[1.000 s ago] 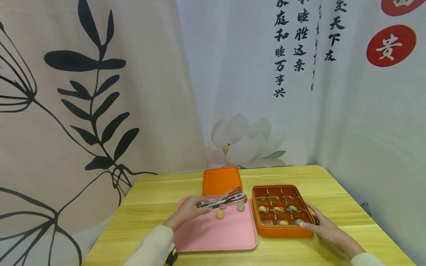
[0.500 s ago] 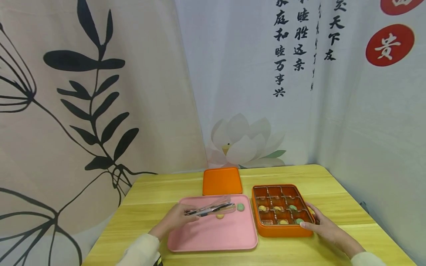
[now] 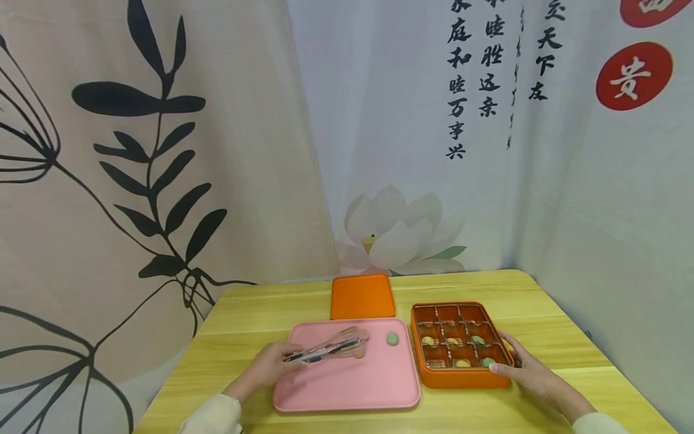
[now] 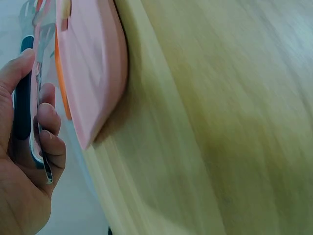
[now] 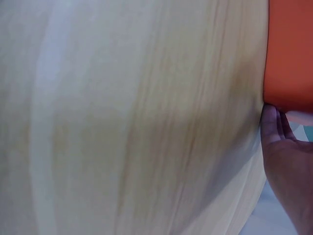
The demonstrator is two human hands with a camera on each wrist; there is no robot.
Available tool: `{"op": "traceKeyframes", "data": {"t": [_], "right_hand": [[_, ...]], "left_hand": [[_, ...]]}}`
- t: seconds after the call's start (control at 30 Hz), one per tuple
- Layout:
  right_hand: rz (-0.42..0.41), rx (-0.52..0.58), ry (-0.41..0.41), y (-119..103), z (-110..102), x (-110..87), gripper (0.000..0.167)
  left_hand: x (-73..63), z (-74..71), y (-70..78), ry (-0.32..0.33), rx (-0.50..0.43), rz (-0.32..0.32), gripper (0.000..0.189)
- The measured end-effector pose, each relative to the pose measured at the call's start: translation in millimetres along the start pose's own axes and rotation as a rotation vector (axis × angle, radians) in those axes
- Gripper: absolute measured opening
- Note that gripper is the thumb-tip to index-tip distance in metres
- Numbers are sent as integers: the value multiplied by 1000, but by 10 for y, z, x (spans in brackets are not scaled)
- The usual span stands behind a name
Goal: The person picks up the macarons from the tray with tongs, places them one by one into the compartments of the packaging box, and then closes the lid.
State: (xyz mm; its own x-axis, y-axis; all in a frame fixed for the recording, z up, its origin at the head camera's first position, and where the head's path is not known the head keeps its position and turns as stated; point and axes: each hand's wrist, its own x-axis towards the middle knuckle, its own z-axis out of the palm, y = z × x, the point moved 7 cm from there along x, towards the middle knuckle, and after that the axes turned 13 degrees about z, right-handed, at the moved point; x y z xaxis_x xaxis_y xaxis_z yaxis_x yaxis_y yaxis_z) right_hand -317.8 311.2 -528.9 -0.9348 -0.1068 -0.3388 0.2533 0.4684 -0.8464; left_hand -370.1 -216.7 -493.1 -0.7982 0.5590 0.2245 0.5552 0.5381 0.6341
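My left hand [image 3: 273, 363] grips a pair of clear-ended tongs [image 3: 331, 348], held low over the pink tray [image 3: 347, 386]. In the left wrist view the thumb lies on the dark handle [image 4: 23, 93] of the tongs and the fingers curl round the other side. The tong heads overlap a small yellowish cookie, mostly hidden behind them. A round green cookie [image 3: 392, 339] lies at the tray's back right. My right hand [image 3: 534, 375] holds the near right corner of an orange box [image 3: 463, 378], thumb at the rim and fingers along its side. Several yellow and green cookies sit in its front compartments.
Behind the tray lies a flat orange lid [image 3: 362, 296]. The wooden table [image 3: 260, 307] ends at a patterned curtain [image 3: 260, 150] at the back, with more curtain along the right side.
My left hand has drawn the tongs left and toward me, from above the tray's back edge to over its middle left. My right hand and the box have stayed put.
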Motion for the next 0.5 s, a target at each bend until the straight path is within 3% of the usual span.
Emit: {"op": "traceKeyframes", "data": {"t": [0.2,0.5], "right_hand": [[30,1,3,4,0,-5,90],[21,13,-5,5,1,-8,88]], "left_hand": [[-72,-35,-73,20,2,-19,42],[-136,42,-150,-6,-61,-63,43]]}}
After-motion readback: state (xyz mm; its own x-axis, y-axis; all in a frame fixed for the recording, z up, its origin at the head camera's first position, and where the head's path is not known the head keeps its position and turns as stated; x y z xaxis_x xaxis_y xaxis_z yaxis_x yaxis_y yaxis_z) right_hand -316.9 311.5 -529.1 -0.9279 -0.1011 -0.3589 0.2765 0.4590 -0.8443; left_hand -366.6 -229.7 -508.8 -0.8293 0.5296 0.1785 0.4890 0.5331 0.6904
